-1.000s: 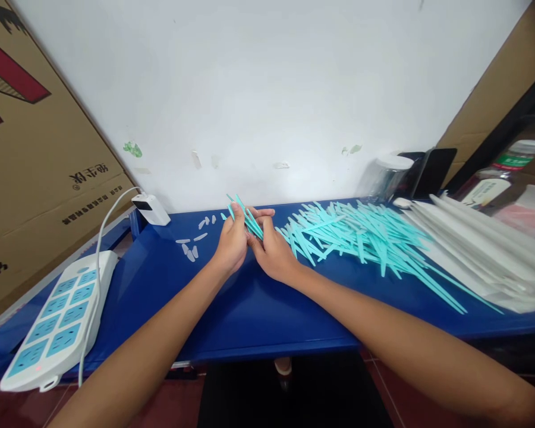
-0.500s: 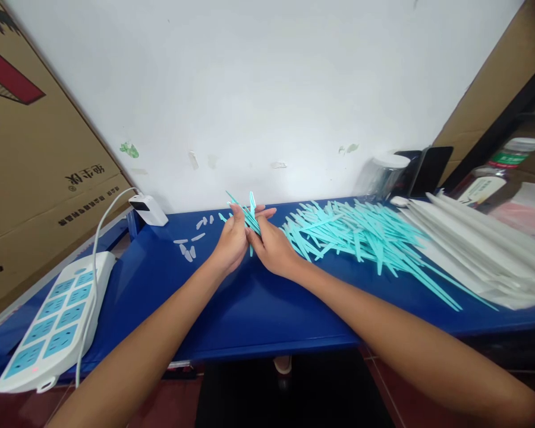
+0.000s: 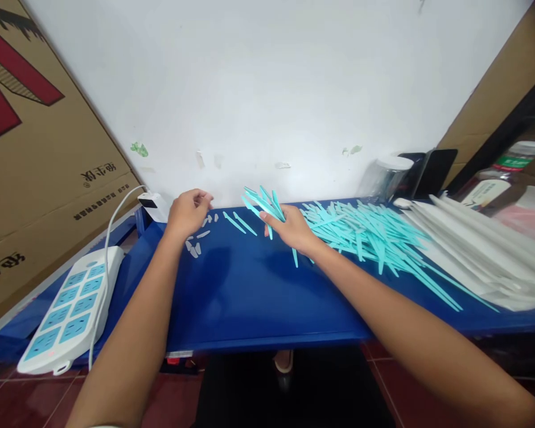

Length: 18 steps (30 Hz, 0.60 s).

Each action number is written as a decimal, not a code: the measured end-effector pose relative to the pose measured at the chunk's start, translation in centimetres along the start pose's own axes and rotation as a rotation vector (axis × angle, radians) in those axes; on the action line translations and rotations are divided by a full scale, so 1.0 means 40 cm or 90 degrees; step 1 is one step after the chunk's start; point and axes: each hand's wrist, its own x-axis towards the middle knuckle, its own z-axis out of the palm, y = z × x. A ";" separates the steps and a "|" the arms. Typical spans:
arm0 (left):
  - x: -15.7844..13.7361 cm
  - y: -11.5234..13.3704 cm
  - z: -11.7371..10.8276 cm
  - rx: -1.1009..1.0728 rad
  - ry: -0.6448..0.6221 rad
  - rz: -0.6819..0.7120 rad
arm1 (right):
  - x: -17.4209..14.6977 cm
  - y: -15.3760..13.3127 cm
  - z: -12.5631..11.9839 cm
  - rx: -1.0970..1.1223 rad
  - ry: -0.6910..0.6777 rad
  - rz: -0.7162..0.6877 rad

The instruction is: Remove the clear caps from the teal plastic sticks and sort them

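My right hand is closed around a loose bundle of thin turquoise strips with tapered ends, fanned out above the blue table. My left hand is off to the left, near the wall, its fingers curled together; whatever may be between them is hidden. Just below it lie several small pale, translucent oval pieces. Two single turquoise strips rest slantwise between my hands. To the right of my right hand, a big tangled heap of the same strips spreads over the table.
The blue table meets a white wall. A white power strip and a plugged-in white device are at left, beside a cardboard box. White packaging sheets, a lidded jar and a bottle stand at right.
My hands have parted. The left let go of the bundle and moved left toward the pale pieces; the right moved slightly right, still holding the strips. The view has shifted slightly.
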 end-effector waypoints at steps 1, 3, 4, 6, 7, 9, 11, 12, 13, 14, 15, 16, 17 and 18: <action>0.008 -0.027 -0.016 0.117 0.008 0.010 | 0.002 0.003 -0.004 0.006 0.002 0.010; 0.014 -0.071 -0.024 0.264 -0.011 0.022 | 0.005 0.014 -0.008 0.022 0.011 0.033; 0.013 -0.087 -0.018 0.298 -0.024 0.029 | 0.007 0.020 -0.009 0.031 0.018 0.045; 0.011 -0.110 0.005 0.310 -0.057 0.055 | 0.011 0.031 -0.007 0.054 0.030 0.068; 0.011 -0.118 0.018 0.301 -0.078 0.070 | 0.013 0.036 -0.005 0.071 0.032 0.080; 0.012 -0.130 0.041 0.274 -0.128 0.093 | 0.015 0.041 -0.002 0.117 0.020 0.110; 0.016 -0.141 0.055 0.253 -0.169 0.098 | 0.015 0.042 0.001 0.151 0.001 0.140; 0.019 -0.145 0.059 0.249 -0.180 0.097 | 0.015 0.041 0.001 0.155 -0.005 0.149; 0.021 -0.149 0.060 0.248 -0.185 0.097 | 0.014 0.041 0.001 0.150 -0.006 0.153; 0.023 -0.151 0.061 0.247 -0.188 0.096 | 0.014 0.040 0.001 0.139 -0.003 0.152; 0.025 -0.153 0.060 0.248 -0.188 0.095 | 0.014 0.040 0.000 0.129 0.001 0.151; 0.026 -0.154 0.059 0.248 -0.187 0.096 | 0.014 0.040 -0.001 0.122 0.007 0.152; 0.028 -0.153 0.058 0.248 -0.187 0.098 | 0.015 0.041 -0.002 0.120 0.011 0.154; 0.029 -0.152 0.057 0.247 -0.187 0.102 | 0.016 0.041 -0.004 0.120 0.015 0.158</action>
